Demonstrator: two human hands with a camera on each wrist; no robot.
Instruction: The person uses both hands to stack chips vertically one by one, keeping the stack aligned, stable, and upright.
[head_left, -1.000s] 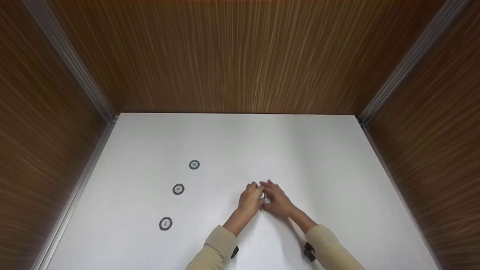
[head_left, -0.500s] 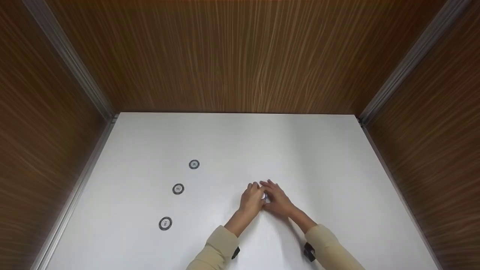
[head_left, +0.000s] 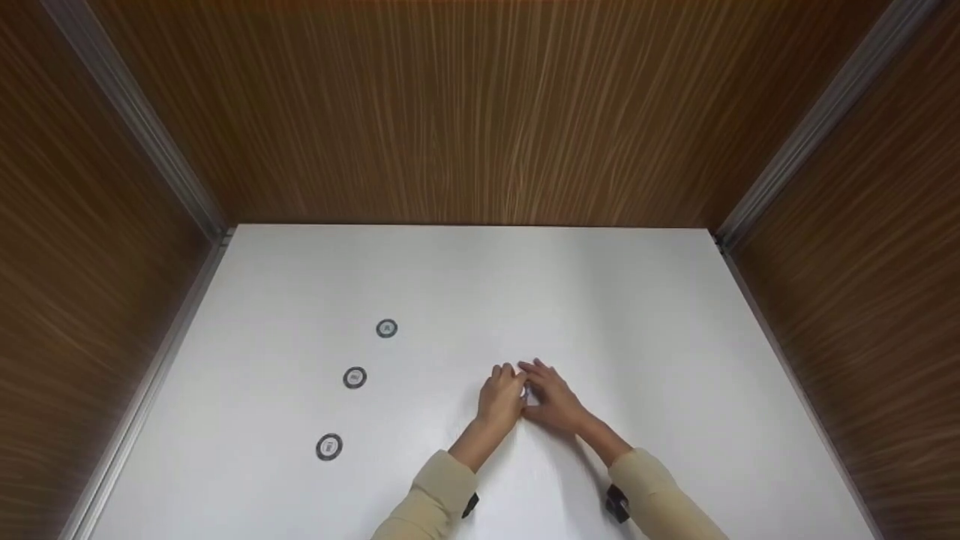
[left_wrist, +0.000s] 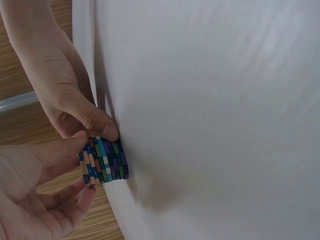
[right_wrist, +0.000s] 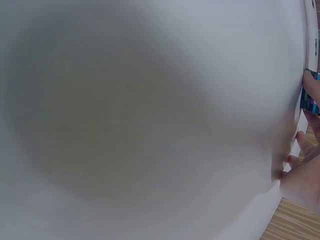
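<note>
A stack of several poker chips, with blue, green, purple and tan edges, stands on the white table between my two hands. My left hand holds it at the upper chips with thumb and fingers, as the left wrist view shows. From the other side, my right hand curls its thumb and fingers round the stack, with the thumb low by the table. The head view leaves most of the stack hidden. Only part of the chips and some fingers appear at the right edge of the right wrist view.
Three single chips lie spaced apart on the left part of the table: a far chip, a middle chip and a near chip. Brown wood-grain panels enclose the back and sides.
Both hands keep their place round the stack. Slightly less of its pale top shows between them now. The three single chips lie where they were.
</note>
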